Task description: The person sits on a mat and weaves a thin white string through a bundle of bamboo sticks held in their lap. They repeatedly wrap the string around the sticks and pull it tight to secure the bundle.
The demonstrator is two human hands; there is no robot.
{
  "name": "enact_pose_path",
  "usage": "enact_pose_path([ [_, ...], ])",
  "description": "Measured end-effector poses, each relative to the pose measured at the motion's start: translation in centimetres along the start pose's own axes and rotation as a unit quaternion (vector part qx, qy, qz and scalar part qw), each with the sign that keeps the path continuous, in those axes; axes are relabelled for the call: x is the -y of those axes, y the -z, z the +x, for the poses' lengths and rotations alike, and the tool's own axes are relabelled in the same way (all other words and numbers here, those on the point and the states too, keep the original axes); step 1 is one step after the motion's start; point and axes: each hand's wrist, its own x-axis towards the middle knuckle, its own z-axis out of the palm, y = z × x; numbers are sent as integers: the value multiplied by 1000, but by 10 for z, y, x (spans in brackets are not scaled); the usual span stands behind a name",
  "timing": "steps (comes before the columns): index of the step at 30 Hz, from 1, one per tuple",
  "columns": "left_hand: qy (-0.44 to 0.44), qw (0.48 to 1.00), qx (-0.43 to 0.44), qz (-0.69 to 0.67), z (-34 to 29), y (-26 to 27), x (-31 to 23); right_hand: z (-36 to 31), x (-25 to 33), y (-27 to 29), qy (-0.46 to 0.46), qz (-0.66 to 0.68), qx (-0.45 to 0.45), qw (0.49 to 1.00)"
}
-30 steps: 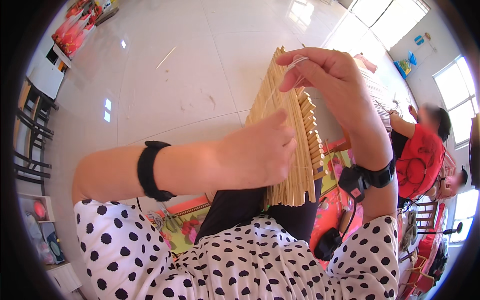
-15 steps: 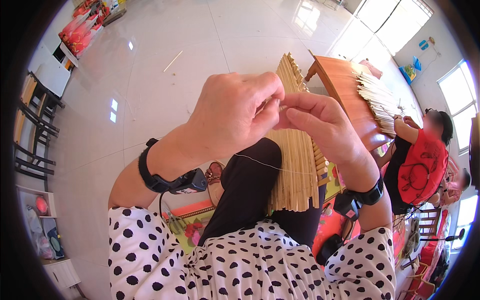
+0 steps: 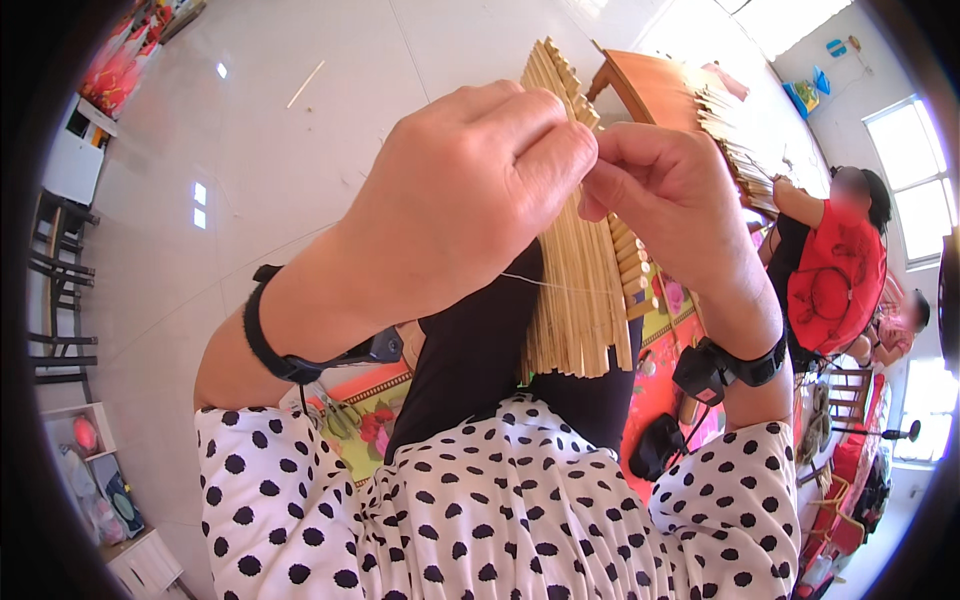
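Observation:
My left hand (image 3: pixel 490 165) and my right hand (image 3: pixel 675 195) meet fingertip to fingertip in front of me, both with fingers pinched together. What lies between the fingertips is hidden. Beneath them a bundle of flat, straw-coloured slats (image 3: pixel 575 320), seemingly bamboo, rests lengthwise on my lap, its far end reaching beyond my hands. Along its right side stick out several round stick ends (image 3: pixel 634 270). A thin pale thread (image 3: pixel 545 283) crosses the slats below my hands; where its ends lead I cannot tell.
Ahead to the right, a wooden table (image 3: pixel 655 85) bears many thin pale sticks (image 3: pixel 735 140), where a person in red (image 3: pixel 835 290) works. Scissors (image 3: pixel 340 418) lie on the flowered mat (image 3: pixel 380 425) by my legs. Black stools (image 3: pixel 65 290) stand at left; a loose stick (image 3: pixel 306 84) is on the floor.
The surroundings have shifted up and left in the picture. My left hand has turned, its knuckles now covering more of the pinch. My right fingers are curled more tightly.

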Motion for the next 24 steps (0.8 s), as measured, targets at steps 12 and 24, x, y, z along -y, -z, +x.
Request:
enact_pose_path([
  [12, 145, 979, 95, -106, -31, 0, 4, -104, -50, 18, -94, 9, -239, 966],
  [24, 236, 872, 138, -406, -62, -23, -23, -141, -39, -61, -136, -116, -80, 981],
])
